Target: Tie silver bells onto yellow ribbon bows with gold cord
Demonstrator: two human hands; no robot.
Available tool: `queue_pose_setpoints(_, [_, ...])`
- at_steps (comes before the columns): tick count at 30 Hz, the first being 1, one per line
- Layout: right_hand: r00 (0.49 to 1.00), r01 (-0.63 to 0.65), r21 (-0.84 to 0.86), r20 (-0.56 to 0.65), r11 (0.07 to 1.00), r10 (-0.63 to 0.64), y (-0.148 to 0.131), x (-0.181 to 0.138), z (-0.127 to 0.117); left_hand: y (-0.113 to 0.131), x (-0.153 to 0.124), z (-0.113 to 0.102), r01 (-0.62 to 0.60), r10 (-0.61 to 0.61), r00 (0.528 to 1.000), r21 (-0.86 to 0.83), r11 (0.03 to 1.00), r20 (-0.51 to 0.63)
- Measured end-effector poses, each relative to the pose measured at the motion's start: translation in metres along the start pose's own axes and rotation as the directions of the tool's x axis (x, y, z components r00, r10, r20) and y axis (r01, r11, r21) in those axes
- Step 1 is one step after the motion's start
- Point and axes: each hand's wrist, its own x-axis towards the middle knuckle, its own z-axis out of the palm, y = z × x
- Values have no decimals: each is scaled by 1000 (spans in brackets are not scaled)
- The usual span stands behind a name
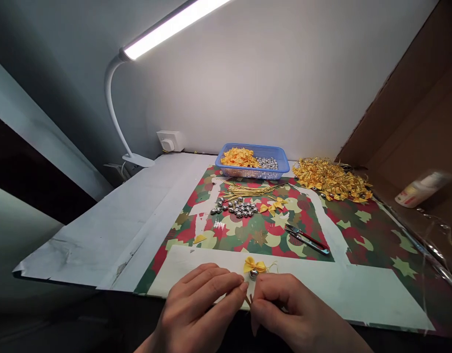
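Note:
My left hand [207, 306] and my right hand [284, 309] meet at the front edge of the table, both closed in a pinch. A short piece of gold cord [247, 300] shows between their fingertips; most of it is hidden. Just beyond the fingers lies a yellow ribbon bow [254, 265] with a silver jingle bell [253, 274] at its lower side. A thin loose thread or cord end sticks out to the bow's right, near my right hand. Beneath them is a pale sheet [329, 284] along the table's front.
Silver bells [240, 208], gold cords [248, 190], loose yellow bows [273, 207] and thread snips [306, 239] lie on the camouflage-patterned mat [258, 238]. Behind stands a blue basket [280, 153] of bows and bells. At right are a heap of bows with cords [332, 179] and a white bottle [419, 190]. A lamp [174, 29] hangs above.

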Motion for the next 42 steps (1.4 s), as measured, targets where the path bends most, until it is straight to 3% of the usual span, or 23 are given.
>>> queue_pose_setpoints(5, [1000, 17, 26, 23, 1000, -18, -1, 1, -1, -2, -3, 2, -20, 22, 999, -50, 999, 42])
queue_pose_setpoints(11, [999, 9, 26, 32, 1000, -9, -3, 1, -4, -3, -2, 4, 38, -33, 999, -147, 988, 40])
queue_pose_setpoints(21, [996, -16, 17, 83, 1000, 15, -4, 2, -7, -2, 7, -4, 35, -16, 991, -142, 989, 136])
queue_pose_setpoints(23, [998, -20, -6, 57, 1000, 20, -4, 0, -9, -4, 7, -5, 17, 4, 987, -126, 992, 164])
queue_pose_setpoints(25, [998, -4, -87, -65, 996, -1, -3, -4, -11, -4, 6, -5, 33, -20, 991, -100, 994, 133])
queue_pose_setpoints(27, [964, 62, -220, -240, 974, -116, 2, -9, -9, -2, 4, -2, 84, -77, 994, -83, 993, 77])
queue_pose_setpoints(29, [886, 163, -365, -354, 917, -299, 10, -14, -4, 1, 1, 2, 146, -141, 988, -89, 985, 55])
queue_pose_setpoints(33, [751, 246, -577, -394, 779, -530, 26, -18, 15, 10, -2, 10, 258, -247, 965, -138, 956, 90])
queue_pose_setpoints(36, [726, 234, -612, -407, 755, -555, 27, -17, 22, 16, 0, 11, 383, -361, 922, -189, 904, 143])
queue_pose_setpoints(38, [753, 235, -570, -406, 787, -518, 23, -17, 21, 18, 4, 10, 500, -452, 863, -264, 825, 225])
queue_pose_setpoints(40, [809, 212, -509, -388, 834, -442, 18, -17, 18, 18, 9, 6, 650, -544, 757, -337, 681, 363])
queue_pose_setpoints(42, [861, 149, -467, -372, 872, -346, 12, -18, 15, 17, 14, 1, 785, -601, 619, -371, 497, 506])
